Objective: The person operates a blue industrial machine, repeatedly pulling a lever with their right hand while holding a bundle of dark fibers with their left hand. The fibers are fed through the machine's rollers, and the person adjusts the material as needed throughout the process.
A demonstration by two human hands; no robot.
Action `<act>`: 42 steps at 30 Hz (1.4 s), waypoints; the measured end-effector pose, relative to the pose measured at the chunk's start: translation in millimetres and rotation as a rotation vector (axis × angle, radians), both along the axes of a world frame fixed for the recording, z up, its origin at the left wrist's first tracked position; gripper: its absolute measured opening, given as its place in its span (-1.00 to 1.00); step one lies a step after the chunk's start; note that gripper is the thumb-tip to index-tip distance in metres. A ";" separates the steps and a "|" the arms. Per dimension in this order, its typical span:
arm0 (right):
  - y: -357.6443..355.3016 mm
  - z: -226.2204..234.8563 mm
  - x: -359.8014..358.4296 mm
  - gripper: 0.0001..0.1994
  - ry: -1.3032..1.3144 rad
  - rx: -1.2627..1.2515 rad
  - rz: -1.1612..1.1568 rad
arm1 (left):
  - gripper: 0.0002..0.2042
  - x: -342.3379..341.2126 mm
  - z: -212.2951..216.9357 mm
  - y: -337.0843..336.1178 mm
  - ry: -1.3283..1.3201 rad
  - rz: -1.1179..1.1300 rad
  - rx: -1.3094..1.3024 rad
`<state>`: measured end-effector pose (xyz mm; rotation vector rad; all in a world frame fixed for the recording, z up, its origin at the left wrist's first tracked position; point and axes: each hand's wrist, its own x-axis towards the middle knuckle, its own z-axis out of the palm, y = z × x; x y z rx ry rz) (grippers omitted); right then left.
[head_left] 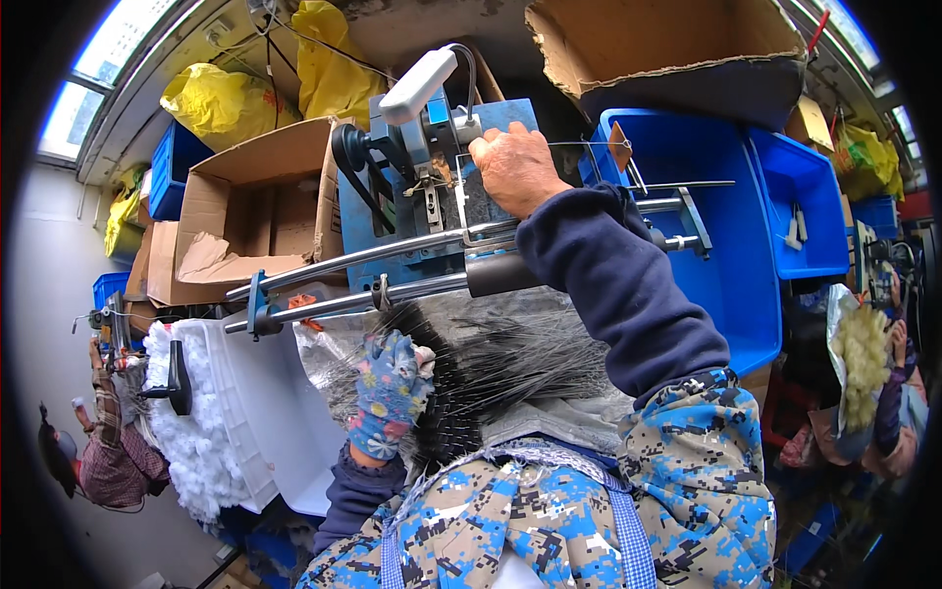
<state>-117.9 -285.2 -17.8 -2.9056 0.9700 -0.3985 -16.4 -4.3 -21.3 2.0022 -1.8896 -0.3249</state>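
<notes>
Now, right hand (pixel 515 169): sitting curled, one o'clock, hold hidden
Left hand (pixel 391 388): sitting curled, seven o'clock (hold unclear)
Strands (pixel 530 346): risking tangling if tugged

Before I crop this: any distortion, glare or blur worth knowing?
Head view: corners fall to black, left window washed out; head view: rods carry bright glints; head view: left hand and right hand look fairly sharp; head view: fisheye tips the left co-worker sideways.
</notes>
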 end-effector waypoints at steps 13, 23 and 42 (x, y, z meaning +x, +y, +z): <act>-1.4 -2.5 -2.0 -0.88 -0.072 0.028 0.023 | -0.78 -4.0 -4.6 -1.1 0.012 -0.014 -0.030; 0.3 -3.2 1.4 -0.90 -0.041 -0.014 0.011 | -0.76 -5.1 -9.6 2.2 -0.010 -0.020 -0.018; -2.7 -4.1 2.5 -0.89 -0.039 0.009 0.013 | -0.78 -5.5 -6.9 -0.4 -0.064 -0.040 -0.019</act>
